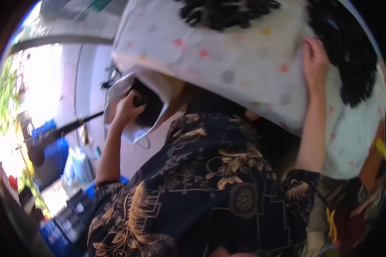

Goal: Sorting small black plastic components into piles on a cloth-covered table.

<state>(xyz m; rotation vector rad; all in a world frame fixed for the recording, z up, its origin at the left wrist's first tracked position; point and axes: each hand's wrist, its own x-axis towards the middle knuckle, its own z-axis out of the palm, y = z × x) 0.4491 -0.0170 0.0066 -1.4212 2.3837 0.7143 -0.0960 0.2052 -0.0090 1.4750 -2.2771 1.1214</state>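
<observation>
Head view: left of centre, the left hand curls in the mouth of a white bag, apparently handling its black contents; grip unclear. Lifting any out would require clearing the rim. Upper right, the right hand, loosely bent, touches patterned white cloth beside a black ruffled bundle; pinching, I cannot tell. Lower left: blue crate.

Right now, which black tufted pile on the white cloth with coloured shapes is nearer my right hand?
The long black pile on the right, beside your right hand; the other pile, at top middle, lies farther off.
</observation>
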